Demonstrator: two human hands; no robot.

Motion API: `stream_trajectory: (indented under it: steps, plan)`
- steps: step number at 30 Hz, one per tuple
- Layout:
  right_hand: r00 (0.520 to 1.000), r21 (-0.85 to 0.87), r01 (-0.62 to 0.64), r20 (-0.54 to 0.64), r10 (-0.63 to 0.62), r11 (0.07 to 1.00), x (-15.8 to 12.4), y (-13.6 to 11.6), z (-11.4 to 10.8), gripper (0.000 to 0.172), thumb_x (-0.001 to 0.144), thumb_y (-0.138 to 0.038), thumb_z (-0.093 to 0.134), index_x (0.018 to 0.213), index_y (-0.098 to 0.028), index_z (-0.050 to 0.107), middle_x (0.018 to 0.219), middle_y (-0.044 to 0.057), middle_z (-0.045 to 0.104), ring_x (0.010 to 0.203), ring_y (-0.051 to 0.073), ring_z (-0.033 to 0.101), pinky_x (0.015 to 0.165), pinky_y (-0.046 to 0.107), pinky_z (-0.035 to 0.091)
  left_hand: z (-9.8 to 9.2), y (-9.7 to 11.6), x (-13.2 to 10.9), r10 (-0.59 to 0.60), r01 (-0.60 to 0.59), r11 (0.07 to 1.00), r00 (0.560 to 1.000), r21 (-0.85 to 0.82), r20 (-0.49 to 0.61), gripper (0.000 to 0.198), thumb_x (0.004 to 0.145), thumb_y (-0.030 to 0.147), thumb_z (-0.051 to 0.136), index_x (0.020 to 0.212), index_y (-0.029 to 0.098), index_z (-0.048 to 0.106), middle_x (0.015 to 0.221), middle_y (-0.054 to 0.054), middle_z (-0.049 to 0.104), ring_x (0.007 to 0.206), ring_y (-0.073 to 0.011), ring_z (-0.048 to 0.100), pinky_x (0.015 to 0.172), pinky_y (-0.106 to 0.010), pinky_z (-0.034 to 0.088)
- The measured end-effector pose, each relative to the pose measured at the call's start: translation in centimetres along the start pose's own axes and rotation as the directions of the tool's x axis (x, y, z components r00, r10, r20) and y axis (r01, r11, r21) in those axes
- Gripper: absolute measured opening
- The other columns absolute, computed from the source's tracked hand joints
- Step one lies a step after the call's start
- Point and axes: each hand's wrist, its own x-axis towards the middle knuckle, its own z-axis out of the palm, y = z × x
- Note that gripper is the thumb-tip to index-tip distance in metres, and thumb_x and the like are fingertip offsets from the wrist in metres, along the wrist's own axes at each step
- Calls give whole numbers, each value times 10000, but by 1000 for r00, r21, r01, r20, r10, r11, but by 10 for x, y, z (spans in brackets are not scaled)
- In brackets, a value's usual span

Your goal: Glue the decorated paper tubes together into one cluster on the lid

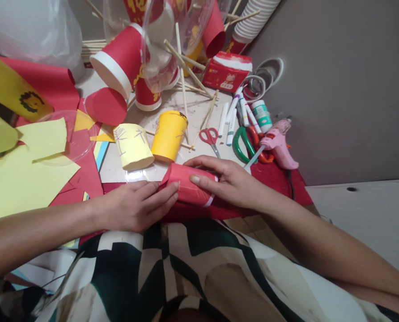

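A red paper roll [194, 190] with a white rim at its right end lies on its side at the table's near edge. Faint pencil-like lines run over its surface. My left hand [142, 201] is closed on the roll's left end, fingers pressed along the paper. At the other end, my right hand [222, 179] wraps round it, thumb in front and fingers over the top. Just behind stand a pale yellow paper roll [134, 147] and an orange-yellow paper roll [170, 136], both with marks drawn on them. Small red-handled scissors [210, 138] lie beyond my right hand.
A pink glue gun [280, 143], green-handled scissors [242, 145], several markers [231, 123] and a glue bottle [261, 115] lie at right. Red paper cups [120, 58], wooden sticks [189, 71] and a red packet [228, 71] crowd the back. Yellow paper sheets [25, 183] spread at left.
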Motion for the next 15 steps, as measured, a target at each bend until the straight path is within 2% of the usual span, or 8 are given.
stream_trajectory:
  steps: [3,7,11,13,15]
  plan:
    - [998,-20,-14,-63,13,1000,-2,0,1,348,959,-448,623,1170,-183,704,1146,91,774,1045,238,729,964,369,572,1,0,0,-19,19,1000,999,-15,41,375,998,58,429,1285,74,670,1335,-171,728,814,-182,701,692,-306,596]
    - [973,30,-113,-200,116,993,-14,3,1,415,907,-483,688,1220,-209,675,1192,108,751,1020,248,727,806,362,611,4,0,-2,-47,50,997,998,-66,46,384,1023,84,396,1313,63,646,1362,-184,711,798,-173,698,683,-300,595]
    - [879,108,-156,-438,188,982,-35,4,6,467,893,-493,725,1285,-261,622,1003,68,723,880,220,698,723,350,591,5,0,-3,-55,57,995,998,-87,19,378,1030,79,400,1332,58,627,1356,-185,713,832,-170,707,728,-292,601]
    - [848,167,-160,-481,222,973,-46,4,12,518,888,-496,740,1333,-278,587,896,39,695,783,201,665,705,351,577,6,0,-4,-62,64,994,998,-87,17,381,1033,80,401,1344,66,620,1353,-178,716,842,-168,712,734,-285,597]
    - [849,247,-170,-454,269,954,-54,3,20,616,866,-496,769,1399,-290,537,860,19,693,721,189,645,689,350,572,7,0,-4,-65,67,995,998,-79,24,392,1043,92,382,1354,85,620,1354,-162,721,853,-162,711,765,-276,584]
